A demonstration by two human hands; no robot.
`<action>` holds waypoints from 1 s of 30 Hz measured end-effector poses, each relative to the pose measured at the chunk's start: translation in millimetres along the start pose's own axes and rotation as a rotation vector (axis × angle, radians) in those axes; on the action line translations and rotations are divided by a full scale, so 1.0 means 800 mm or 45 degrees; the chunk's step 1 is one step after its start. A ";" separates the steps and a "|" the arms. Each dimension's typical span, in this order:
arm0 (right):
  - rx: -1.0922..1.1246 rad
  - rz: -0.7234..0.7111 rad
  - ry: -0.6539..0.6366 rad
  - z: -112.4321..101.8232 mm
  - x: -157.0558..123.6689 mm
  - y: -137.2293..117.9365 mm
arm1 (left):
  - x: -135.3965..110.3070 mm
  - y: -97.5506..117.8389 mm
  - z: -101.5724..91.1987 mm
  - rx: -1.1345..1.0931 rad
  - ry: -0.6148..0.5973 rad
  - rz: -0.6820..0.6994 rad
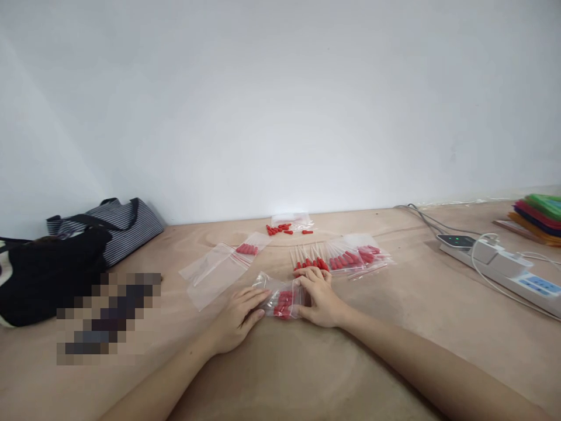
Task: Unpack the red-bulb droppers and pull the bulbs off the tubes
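A small clear zip bag (280, 299) with red pieces inside lies on the wooden table (307, 374) between my hands. My left hand (239, 316) rests flat against the bag's left end, fingers stretched out on it. My right hand (319, 298) presses on the bag's right end with fingers curled over the plastic. Just beyond my right hand lies a row of filled bags of red-tipped sticks (342, 257). Empty clear bags (214, 272) lie to the left, one holding a few red pieces (248, 249).
Loose red pieces (280, 229) and a clear bag lie near the wall. A striped bag (118, 225) and a black bag (48, 275) sit at the left. A white power strip (512, 269) with cables and stacked coloured folders (537, 216) are at the right.
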State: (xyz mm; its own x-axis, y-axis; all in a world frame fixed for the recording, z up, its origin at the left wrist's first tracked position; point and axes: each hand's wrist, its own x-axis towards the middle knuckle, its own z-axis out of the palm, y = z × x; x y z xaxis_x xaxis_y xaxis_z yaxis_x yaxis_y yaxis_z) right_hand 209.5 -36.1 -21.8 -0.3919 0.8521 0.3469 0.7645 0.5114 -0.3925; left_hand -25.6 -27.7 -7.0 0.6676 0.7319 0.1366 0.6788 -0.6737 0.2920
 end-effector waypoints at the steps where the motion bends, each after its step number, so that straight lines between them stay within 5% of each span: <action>1: 0.001 -0.001 -0.007 0.000 0.000 0.000 | 0.000 0.000 -0.001 0.002 -0.006 0.002; 23: -0.075 -0.113 -0.141 -0.014 0.004 0.004 | -0.012 -0.007 0.003 -0.006 -0.014 0.067; 30: -0.132 -0.096 0.054 -0.007 0.001 -0.008 | -0.014 -0.005 0.003 0.063 -0.176 0.158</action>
State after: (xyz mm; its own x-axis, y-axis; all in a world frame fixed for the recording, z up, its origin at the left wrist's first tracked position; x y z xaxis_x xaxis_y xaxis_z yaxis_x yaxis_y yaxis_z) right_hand 206.9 -39.2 -14.0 -0.4302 0.8049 0.4088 0.7832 0.5579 -0.2745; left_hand -35.5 -33.3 -12.1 0.7803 0.6243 0.0360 0.6009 -0.7645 0.2335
